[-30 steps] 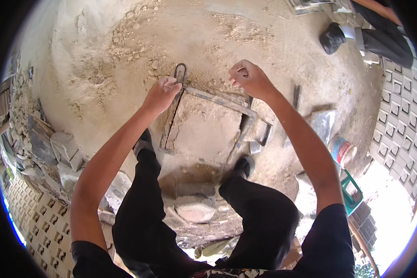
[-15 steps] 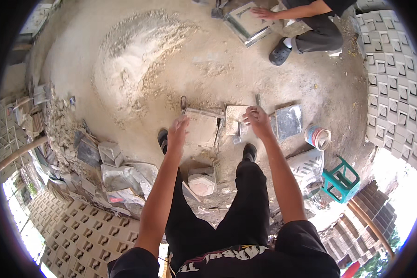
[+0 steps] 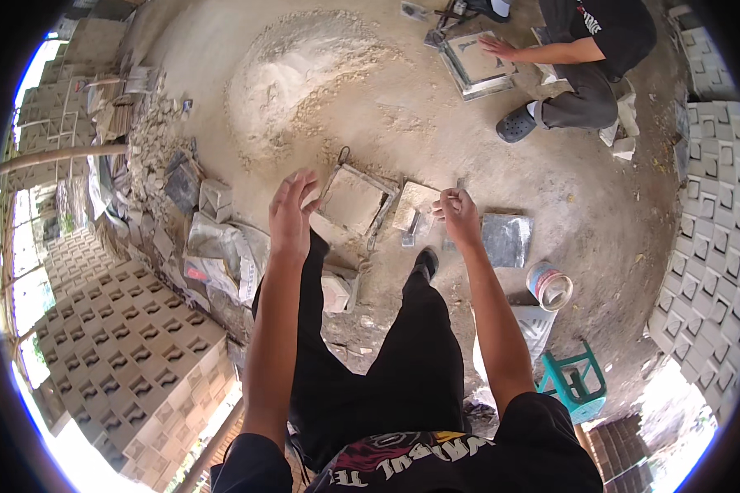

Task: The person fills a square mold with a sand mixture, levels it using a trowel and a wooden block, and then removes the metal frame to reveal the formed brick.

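Observation:
My left hand (image 3: 293,215) is raised in the air, fingers loosely bent and apart, with nothing in it. It is left of a square mould (image 3: 352,199) that lies on the ground, filled level with pale material and with a wire loop at its far corner. My right hand (image 3: 459,217) is closed around a thin grey tool (image 3: 460,183), whose flat end sticks out beyond the fingers; the rest is hidden. Just left of that hand lies a smaller sandy square slab (image 3: 416,202) with a grey metal piece (image 3: 411,230) on it.
A dark square plate (image 3: 506,240), a paint bucket (image 3: 549,285) and a green stool (image 3: 573,380) stand to the right. A heap of pale powder (image 3: 304,74) lies ahead. At the far right a co-worker's hand (image 3: 498,48) rests on another framed mould (image 3: 475,70). Stacked patterned blocks (image 3: 131,345) flank both sides.
The view has turned, shifting the surroundings. My left hand has lifted away from the mould's edge and its fingers have spread. My right hand keeps its grip on the thin tool.

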Available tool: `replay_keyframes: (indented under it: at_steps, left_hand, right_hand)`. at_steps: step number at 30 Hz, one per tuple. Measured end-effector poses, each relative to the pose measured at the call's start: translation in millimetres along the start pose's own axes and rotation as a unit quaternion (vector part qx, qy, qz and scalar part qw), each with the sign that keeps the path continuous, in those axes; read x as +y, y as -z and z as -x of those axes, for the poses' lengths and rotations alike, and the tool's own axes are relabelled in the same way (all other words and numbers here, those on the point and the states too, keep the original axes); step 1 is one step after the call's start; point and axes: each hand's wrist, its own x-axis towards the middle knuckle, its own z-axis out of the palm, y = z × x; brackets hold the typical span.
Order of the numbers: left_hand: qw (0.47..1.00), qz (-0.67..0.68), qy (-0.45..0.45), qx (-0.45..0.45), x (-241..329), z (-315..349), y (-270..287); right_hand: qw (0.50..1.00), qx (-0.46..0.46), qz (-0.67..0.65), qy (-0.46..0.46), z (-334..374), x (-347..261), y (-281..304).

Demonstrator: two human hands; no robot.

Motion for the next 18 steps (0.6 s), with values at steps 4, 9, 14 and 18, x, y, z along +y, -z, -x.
replay_keyframes:
  at_steps: [4,9,14,18]
  left_hand:
    - [0.999,-0.007,-0.029,0.01,10.9,30.9,1.2]
    - [0.995,0.023,0.013,0.096,-28.7,64.7,59.7]
    - [0.97,0.104,0.094,0.197,-136.2,98.5,140.6]
    - [0.957,0.116,0.143,0.224,-205.3,114.6,182.2]
  right_hand:
    - [0.998,-0.045,0.026,-0.023,21.5,3.4,0.7]
    - [0.994,-0.088,0.065,-0.004,49.4,52.0,-4.3]
    - [0.98,-0.113,0.152,-0.055,86.4,108.9,29.6]
    - [0.975,-0.116,0.188,-0.029,82.8,131.0,58.6]
